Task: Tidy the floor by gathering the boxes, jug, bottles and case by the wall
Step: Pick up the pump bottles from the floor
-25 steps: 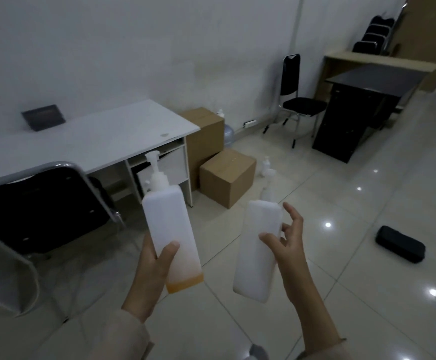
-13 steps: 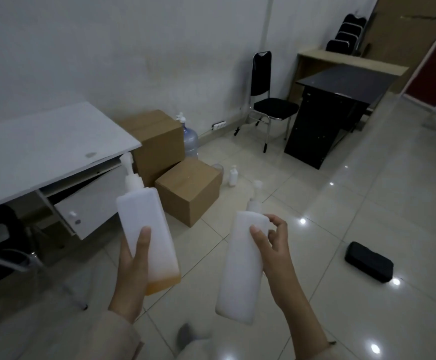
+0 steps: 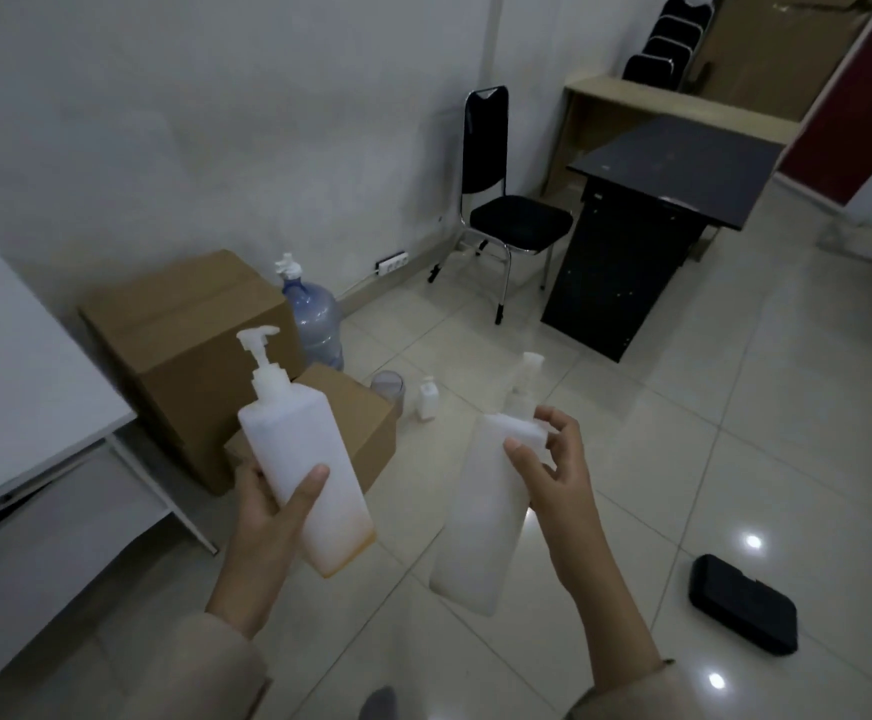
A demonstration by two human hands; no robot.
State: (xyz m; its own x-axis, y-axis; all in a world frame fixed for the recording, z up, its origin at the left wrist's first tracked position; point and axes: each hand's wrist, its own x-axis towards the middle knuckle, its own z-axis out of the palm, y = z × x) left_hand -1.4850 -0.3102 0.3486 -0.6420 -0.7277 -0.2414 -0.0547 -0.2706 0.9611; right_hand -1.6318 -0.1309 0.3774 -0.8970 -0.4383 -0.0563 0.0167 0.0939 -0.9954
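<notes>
Carry step judged underway: left hand (image 3: 267,504) fingers wrapped round orange-bottomed pump bottle (image 3: 309,459), right hand (image 3: 553,475) fingers round plain pump bottle (image 3: 480,506). Next, set-down beside boxes (image 3: 190,330) and jug (image 3: 314,319) by wall is called for.

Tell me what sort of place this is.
Probably an office or storeroom: a black desk and a white desk stand on the tiled floor, a black chair is by the wall, and cardboard boxes sit beside a water jug.

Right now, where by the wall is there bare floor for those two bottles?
Bare tiles lie between the jug and the chair, along the wall. Crowded: the small box, a cup and a small bottle stand close together.
</notes>
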